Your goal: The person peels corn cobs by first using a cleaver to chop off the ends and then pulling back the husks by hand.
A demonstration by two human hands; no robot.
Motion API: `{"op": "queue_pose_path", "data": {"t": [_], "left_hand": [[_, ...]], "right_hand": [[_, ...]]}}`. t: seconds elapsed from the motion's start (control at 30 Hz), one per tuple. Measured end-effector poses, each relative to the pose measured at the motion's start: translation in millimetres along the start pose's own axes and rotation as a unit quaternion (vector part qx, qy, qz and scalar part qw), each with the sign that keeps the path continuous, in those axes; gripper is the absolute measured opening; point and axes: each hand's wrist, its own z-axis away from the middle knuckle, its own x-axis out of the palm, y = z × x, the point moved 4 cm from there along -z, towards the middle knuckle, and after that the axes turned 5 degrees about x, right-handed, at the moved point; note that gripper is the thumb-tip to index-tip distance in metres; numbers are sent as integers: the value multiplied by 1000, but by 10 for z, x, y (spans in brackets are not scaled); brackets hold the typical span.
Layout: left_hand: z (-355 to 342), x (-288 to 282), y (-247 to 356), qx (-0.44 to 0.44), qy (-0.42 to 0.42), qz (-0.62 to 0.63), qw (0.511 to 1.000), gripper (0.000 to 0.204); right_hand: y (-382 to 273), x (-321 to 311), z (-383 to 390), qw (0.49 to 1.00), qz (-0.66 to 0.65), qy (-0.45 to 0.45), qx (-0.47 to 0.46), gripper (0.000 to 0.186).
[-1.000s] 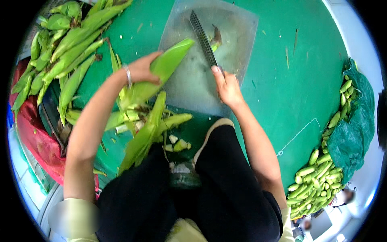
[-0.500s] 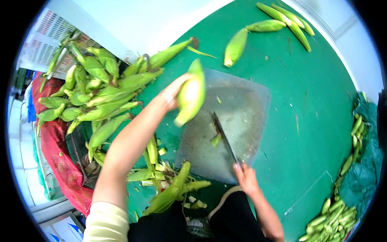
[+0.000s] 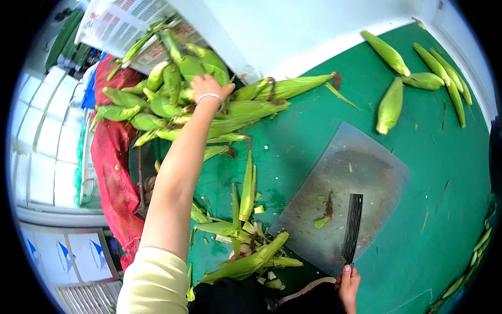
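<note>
Cloudy plastic, streaked metal

Right of centre, a scuffed board [image 3: 374,162] looks like cloudy plastic; the knife [image 3: 353,225] is dark, streaked metal. The green surface [image 3: 293,157] is smooth, faintly glossy. At left, a coarse red mesh sack [image 3: 116,175]; upper left, ribbed, satiny corn husks [image 3: 238,115].

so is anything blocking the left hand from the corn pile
Nothing visible does: the left hand is at the corn pile, its fingers over the ears, while the right hand holds the knife well away.

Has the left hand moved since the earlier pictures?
Yes. Against the cutting board, the left hand has moved farther left, to the corn pile.
</note>
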Motion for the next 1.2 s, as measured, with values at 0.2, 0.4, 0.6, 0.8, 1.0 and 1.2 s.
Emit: {"op": "queue_pose_path", "data": {"t": [0.2, 0.4, 0.6, 0.8, 1.0, 1.2], "left_hand": [[86, -171, -316, 61, -165, -71, 982, 55], [686, -248, -1517, 94, -202, 320, 921, 28], [1997, -75, -1605, -72, -329, 560, 757, 23], [2647, 758, -1342, -136, -572, 655, 475, 63], [2999, 420, -1015, -168, -418, 630, 633, 43], [3264, -305, -922, 43, -542, 509, 668, 34]], "right_hand": [[-249, 257, 100, 999, 40, -19, -11, 40], [-209, 279, 309, 994, 86, -37, -60, 39], [-111, 110, 597, 997, 65, 14, -39, 40], [-44, 237, 670, 999, 29, -1, -22, 39], [-257, 108, 731, 982, 177, 47, -50, 37], [-607, 49, 669, 961, 240, 81, -110, 28]]}}
